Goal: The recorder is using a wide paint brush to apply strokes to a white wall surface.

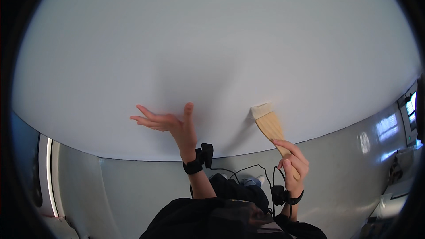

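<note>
A flat brush (pixel 271 124) with a pale wooden handle and short whitish bristles is in my right hand (pixel 294 163). My fingers and thumb close round the lower part of its handle. The bristle end points up and left, at the white wall (pixel 212 26); whether it touches the surface I cannot tell. To the left, my left hand (pixel 170 124) holds nothing. Its fingers stretch out leftward and its thumb points up, near the same wall. A soft shadow lies on the wall above and beside that hand.
The grey floor (pixel 146 181) meets the wall along a dark curved line. Black devices with cables (pixel 254 167) are strapped at both wrists. At the far right are bright windows (pixel 411 108) and dim furniture. A bright vertical strip (pixel 49 177) stands at the left.
</note>
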A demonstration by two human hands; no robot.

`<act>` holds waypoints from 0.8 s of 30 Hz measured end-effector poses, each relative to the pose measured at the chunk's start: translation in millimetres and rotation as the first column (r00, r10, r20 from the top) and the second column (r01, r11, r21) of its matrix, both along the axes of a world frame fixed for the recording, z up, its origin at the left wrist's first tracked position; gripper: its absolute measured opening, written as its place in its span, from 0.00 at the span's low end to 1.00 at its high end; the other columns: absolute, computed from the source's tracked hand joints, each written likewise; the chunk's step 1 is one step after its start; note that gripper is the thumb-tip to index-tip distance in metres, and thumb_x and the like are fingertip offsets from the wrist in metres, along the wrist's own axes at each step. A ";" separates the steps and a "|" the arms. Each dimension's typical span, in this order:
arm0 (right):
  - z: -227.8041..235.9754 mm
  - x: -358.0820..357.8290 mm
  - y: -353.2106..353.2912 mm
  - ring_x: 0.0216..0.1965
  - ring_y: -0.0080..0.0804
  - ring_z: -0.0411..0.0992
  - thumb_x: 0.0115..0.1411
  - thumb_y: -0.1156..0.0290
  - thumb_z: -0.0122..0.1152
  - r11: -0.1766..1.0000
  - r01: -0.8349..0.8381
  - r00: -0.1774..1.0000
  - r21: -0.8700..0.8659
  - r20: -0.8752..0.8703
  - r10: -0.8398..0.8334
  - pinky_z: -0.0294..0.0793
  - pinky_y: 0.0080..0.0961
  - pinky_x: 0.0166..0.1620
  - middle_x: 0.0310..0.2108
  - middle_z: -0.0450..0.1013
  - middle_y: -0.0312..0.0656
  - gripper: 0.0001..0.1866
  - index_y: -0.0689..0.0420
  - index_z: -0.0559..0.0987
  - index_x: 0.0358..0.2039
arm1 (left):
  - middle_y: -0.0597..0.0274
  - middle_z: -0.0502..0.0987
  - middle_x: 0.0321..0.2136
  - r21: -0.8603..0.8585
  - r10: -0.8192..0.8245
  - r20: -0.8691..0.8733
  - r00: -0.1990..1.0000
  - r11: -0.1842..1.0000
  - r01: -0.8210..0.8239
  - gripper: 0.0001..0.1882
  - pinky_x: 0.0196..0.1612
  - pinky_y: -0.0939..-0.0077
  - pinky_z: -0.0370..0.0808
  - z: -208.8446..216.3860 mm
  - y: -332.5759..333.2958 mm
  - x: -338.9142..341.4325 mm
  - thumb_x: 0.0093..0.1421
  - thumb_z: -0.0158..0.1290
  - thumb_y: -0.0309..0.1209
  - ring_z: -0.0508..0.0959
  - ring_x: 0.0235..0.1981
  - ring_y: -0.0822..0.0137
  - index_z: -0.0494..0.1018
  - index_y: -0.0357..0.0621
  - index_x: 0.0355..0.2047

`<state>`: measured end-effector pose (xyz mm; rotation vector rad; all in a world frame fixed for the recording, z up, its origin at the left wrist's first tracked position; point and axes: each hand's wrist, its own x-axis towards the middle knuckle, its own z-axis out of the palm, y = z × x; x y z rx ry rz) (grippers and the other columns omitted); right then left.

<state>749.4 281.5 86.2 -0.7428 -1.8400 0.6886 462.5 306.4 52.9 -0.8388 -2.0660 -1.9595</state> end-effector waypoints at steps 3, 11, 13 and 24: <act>-4.9 0.4 -0.4 0.47 0.49 0.76 0.62 0.74 0.54 0.998 -0.009 1.000 -0.068 0.019 0.010 0.74 0.35 0.49 0.49 0.78 0.57 0.15 0.65 0.74 0.19 | 0.47 0.12 0.72 0.003 0.001 -0.020 1.000 1.000 -0.001 0.70 0.66 0.26 0.30 -1.5 0.8 0.2 0.51 0.65 0.64 0.17 0.72 0.37 0.28 0.47 0.75; -6.0 5.8 -4.6 0.41 0.49 0.79 0.68 0.68 0.52 0.999 -0.038 0.999 -0.015 -0.022 0.038 0.78 0.37 0.43 0.42 0.80 0.60 0.21 0.64 0.71 0.18 | 0.47 0.13 0.72 0.012 0.004 -0.037 0.999 1.000 -0.004 0.70 0.66 0.27 0.29 -2.6 1.5 -1.5 0.52 0.65 0.63 0.17 0.72 0.36 0.28 0.47 0.75; 1.4 4.3 -9.7 0.40 0.55 0.80 0.70 0.63 0.52 0.994 -0.034 0.973 0.105 -0.224 0.057 0.80 0.44 0.44 0.40 0.79 0.61 0.25 0.63 0.69 0.16 | 0.47 0.13 0.72 0.016 0.006 -0.043 0.999 1.000 -0.006 0.70 0.66 0.27 0.29 -3.2 2.1 -2.4 0.52 0.65 0.63 0.17 0.72 0.36 0.28 0.47 0.75; -3.1 -2.6 -3.1 0.40 0.48 0.79 0.62 0.77 0.53 1.000 0.019 0.996 -0.007 -0.090 -0.019 0.77 0.35 0.45 0.42 0.80 0.56 0.13 0.65 0.73 0.20 | 0.48 0.13 0.72 0.017 0.006 -0.036 0.999 1.000 -0.005 0.68 0.67 0.28 0.29 -6.9 4.0 -8.1 0.53 0.65 0.61 0.17 0.72 0.36 0.28 0.47 0.75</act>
